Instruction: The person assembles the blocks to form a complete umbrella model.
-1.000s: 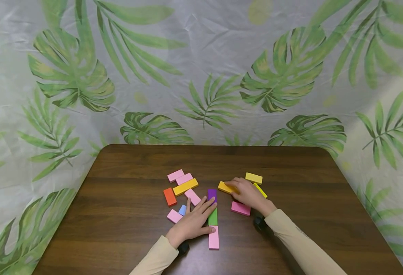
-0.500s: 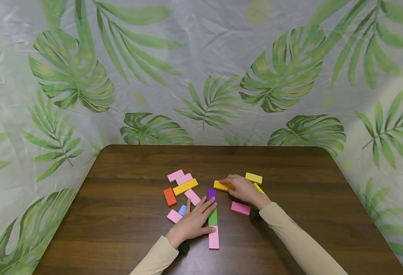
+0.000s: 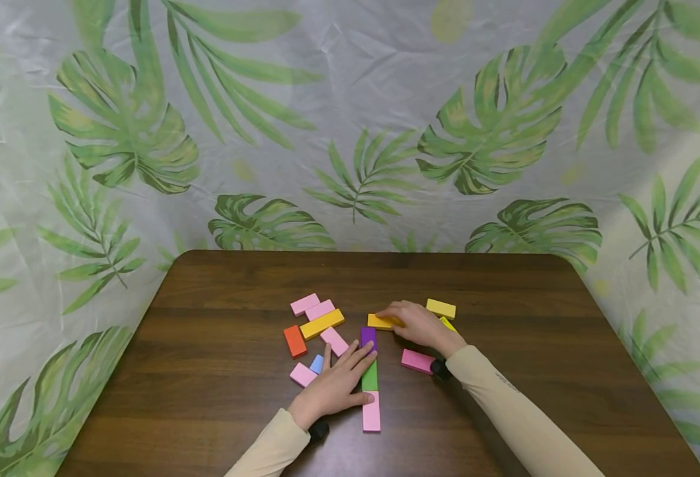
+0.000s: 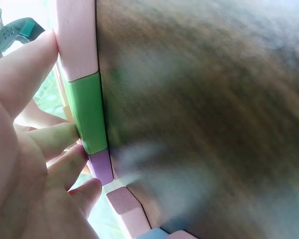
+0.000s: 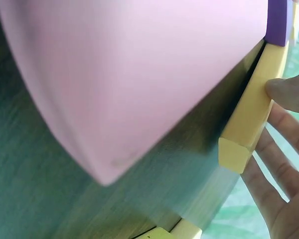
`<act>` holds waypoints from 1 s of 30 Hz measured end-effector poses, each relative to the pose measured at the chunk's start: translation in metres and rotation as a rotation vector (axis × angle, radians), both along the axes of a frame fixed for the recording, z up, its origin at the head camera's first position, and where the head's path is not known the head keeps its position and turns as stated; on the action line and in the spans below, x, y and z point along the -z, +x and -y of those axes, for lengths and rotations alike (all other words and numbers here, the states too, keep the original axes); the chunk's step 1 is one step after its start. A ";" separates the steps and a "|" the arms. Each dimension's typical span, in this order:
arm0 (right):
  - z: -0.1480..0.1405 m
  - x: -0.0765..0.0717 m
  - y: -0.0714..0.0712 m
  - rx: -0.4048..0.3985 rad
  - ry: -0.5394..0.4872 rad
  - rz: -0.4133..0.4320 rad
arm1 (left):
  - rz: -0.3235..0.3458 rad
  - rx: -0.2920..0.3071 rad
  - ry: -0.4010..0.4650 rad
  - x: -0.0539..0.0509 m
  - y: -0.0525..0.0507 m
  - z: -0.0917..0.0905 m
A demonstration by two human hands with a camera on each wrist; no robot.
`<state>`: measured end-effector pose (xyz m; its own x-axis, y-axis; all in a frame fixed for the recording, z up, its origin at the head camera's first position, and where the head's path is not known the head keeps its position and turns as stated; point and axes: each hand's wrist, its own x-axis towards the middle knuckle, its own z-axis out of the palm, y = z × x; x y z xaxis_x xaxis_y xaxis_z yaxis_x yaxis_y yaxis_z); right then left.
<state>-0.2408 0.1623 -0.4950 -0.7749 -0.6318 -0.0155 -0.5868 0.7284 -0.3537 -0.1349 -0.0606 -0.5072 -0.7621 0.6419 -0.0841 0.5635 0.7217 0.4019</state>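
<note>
A purple block [image 3: 368, 336], a green block [image 3: 370, 377] and a light pink block [image 3: 371, 417] lie end to end in a straight line. My left hand [image 3: 333, 389] rests along their left side with fingers spread; in the left wrist view its fingertips touch the green block [image 4: 88, 114] and purple block [image 4: 100, 166], its thumb the pink block [image 4: 77, 40]. My right hand [image 3: 418, 324] pinches an orange-yellow block [image 3: 376, 321] lying crosswise at the line's far end. In the right wrist view this block [image 5: 251, 99] meets the purple block [image 5: 278, 22].
Left of the line lie several pink blocks [image 3: 335, 342], an orange-yellow block [image 3: 323, 324], a red block [image 3: 295, 341] and a partly hidden blue block [image 3: 317, 364]. To the right are a dark pink block [image 3: 417, 361], a pale yellow block [image 3: 441, 309] and a bright yellow block [image 3: 448, 324].
My right hand has slid the orange-yellow block leftward to the purple block's far end, and the block has turned to lie more squarely across. My left hand has stayed in place.
</note>
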 end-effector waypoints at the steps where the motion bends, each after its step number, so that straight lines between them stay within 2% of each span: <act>1: 0.000 0.000 0.000 0.000 0.001 0.002 | 0.001 0.000 0.001 0.000 0.000 0.000; 23: -0.004 0.009 0.000 -0.009 -0.034 -0.031 | -0.019 -0.003 -0.020 0.003 0.000 0.000; 30: -0.005 0.010 0.001 -0.008 -0.036 -0.029 | -0.044 -0.040 0.005 0.000 -0.006 0.008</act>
